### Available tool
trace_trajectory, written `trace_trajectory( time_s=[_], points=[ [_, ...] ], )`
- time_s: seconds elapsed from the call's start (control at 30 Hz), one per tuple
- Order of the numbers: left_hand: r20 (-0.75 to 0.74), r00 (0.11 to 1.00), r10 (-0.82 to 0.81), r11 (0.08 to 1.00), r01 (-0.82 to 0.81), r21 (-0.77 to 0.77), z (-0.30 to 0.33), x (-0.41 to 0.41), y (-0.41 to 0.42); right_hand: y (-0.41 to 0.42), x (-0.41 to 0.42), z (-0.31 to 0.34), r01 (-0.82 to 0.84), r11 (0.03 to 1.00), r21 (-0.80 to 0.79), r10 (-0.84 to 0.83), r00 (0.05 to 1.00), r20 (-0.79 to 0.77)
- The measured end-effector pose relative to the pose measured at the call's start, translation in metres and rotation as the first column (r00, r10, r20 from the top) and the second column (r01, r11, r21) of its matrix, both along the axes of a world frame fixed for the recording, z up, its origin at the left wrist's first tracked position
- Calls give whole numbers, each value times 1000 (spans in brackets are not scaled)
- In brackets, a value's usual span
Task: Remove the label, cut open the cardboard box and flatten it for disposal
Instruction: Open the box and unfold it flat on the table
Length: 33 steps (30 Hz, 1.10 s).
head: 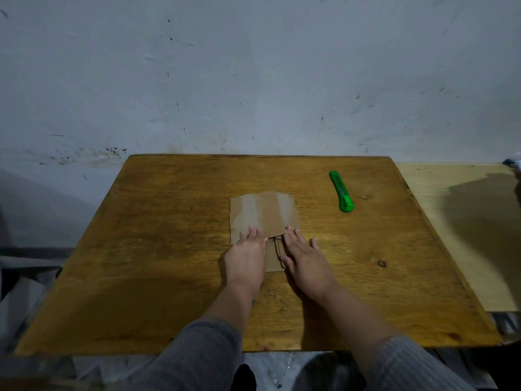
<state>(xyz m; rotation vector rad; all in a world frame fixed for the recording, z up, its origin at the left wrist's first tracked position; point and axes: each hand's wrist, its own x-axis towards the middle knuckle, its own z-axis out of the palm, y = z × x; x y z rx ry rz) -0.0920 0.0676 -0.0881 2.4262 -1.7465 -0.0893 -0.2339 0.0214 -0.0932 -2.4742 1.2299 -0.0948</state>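
A small brown cardboard box lies flat on the wooden table, with lighter strips running across its top face. My left hand rests palm down on its near left corner, fingers together. My right hand lies palm down on its near right part, fingers slightly spread, covering a narrow flap that sticks out toward me. Neither hand grips anything. A green utility knife lies on the table to the right of the box, apart from both hands. No label is visible.
The table stands against a stained white wall. A paler wooden surface adjoins the table on the right. Something white shows at the right edge of the view.
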Motion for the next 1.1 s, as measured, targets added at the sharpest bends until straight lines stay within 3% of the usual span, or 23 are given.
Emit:
trace_trajectory(
  time_s=[0.1, 0.3, 0.47, 0.63, 0.9, 1.03, 1.1],
  points=[
    [93, 994, -54, 999, 54, 3, 1, 1, 6, 0, -2, 4, 4, 1000, -11, -4, 1000, 24],
    [100, 991, -90, 996, 88, 16, 5, 0, 9, -17, 0, 16, -136, 989, -64, 125, 979, -161],
    [91, 988, -122, 992, 117, 58, 7, 4, 10, -37, 25, 17, -66, 997, 28, 68, 994, -81],
    [78, 988, -133, 988, 126, 87, 0, 4, 9, -53, 47, 13, -24, 1000, 12, 25, 997, -68],
    [-133, 985, -114, 993, 108, -54, -7, 5, 18, -48, 49, -9, -4, 994, -109, -6, 996, -86],
    [-318, 937, -145, 986, 163, 30, 1, 23, -7, -48, 48, -9, -14, 991, -129, 5, 997, -72],
    [-326, 938, -118, 982, 159, 100, 3, 37, -26, -48, 48, -9, -9, 992, -122, 3, 999, -51]
  ],
)
